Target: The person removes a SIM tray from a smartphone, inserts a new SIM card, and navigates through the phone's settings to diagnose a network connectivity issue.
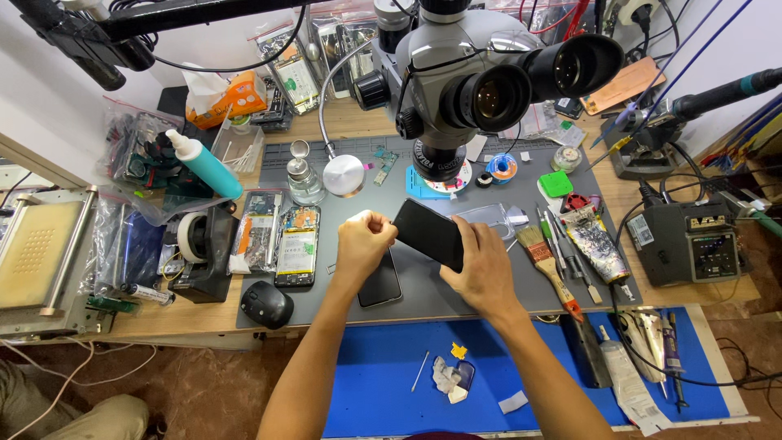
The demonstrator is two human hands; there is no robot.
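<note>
Two hands: left hand [364, 238] pinching, right hand [482, 269] gripping one black phone panel [429, 233]; second phone [380, 287] flat beneath.

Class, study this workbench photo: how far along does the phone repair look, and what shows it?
Done: one opened phone lies with its back off, insides exposed. In hand: the right hand holds a black panel tilted over the grey mat, and the left hand pinches at its corner. Left: a dark phone lies flat beneath, untouched; the panel is not yet set on anything.
</note>
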